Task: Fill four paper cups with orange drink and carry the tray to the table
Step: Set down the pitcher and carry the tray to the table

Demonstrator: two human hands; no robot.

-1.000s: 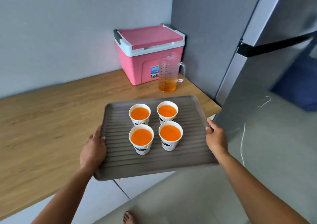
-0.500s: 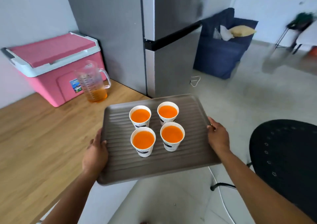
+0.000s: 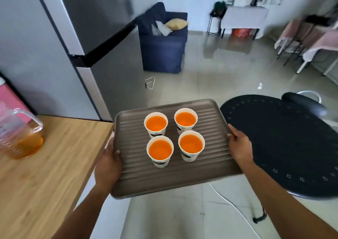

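Since all four cups are full and the tray is off the counter, the pouring looks done and the step in hand is the carry.

A tall grey fridge (image 3: 54,37) stands on the left, with open floor running past it to a cloth-covered table (image 3: 243,15) at the far wall; which table is meant I cannot tell. The wooden counter (image 3: 45,165) lies low on the left, and a round black perforated top (image 3: 292,147), seat or small table, sits close on the right.

Between them the ribbed brown tray (image 3: 135,174) is held in the air, roughly level, its left edge just beside the counter corner. A clear jug (image 3: 20,136) with a little orange drink stands on the counter, well apart from it.

The left hand (image 3: 108,165) grips the tray's left edge and the right hand (image 3: 239,147) its right edge, thumbs over the rim, fingers hidden beneath.

The four paper cups (image 3: 160,151) stand upright in a tight square mid-tray, filled near the brim.

The next move likely calls for slow, even steps, a flat tray, and a path clear of the black top.
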